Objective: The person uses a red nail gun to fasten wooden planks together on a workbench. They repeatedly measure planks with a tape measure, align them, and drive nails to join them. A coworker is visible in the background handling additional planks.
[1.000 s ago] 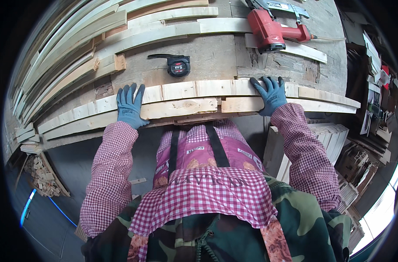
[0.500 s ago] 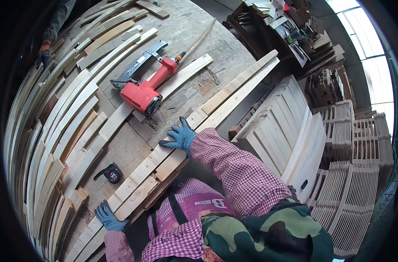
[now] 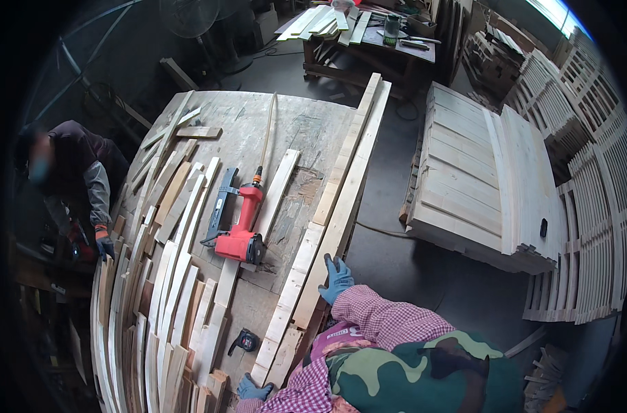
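Two long rows of pale wooden boards lie side by side along the right edge of the workbench (image 3: pixel 306 127): an inner strip (image 3: pixel 289 296) and an outer board (image 3: pixel 348 206). My right hand (image 3: pixel 336 279), in a blue glove, rests on the right edge of the outer board with its fingers apart. At the near end of the inner strip lies my left hand (image 3: pixel 253 387), gloved alike, its fingers stretched against the wood. A red nail gun (image 3: pixel 240 237) with a dark magazine lies left of the strips, hose attached. Nearer me sits a black tape measure (image 3: pixel 245 341).
Many loose wooden slats (image 3: pixel 165 289) cover the bench's left side. A person (image 3: pixel 86 172) stands beyond them, one gloved hand on the slats. To the right are a stack of wooden panels (image 3: pixel 461 172) and piled slatted frames (image 3: pixel 589 227). A cluttered table (image 3: pixel 368 51) stands behind.
My view has swung toward the far side, bringing the other person into sight. My right hand has shifted from the inner strip to the outer board's edge. My left hand stays at the near end.
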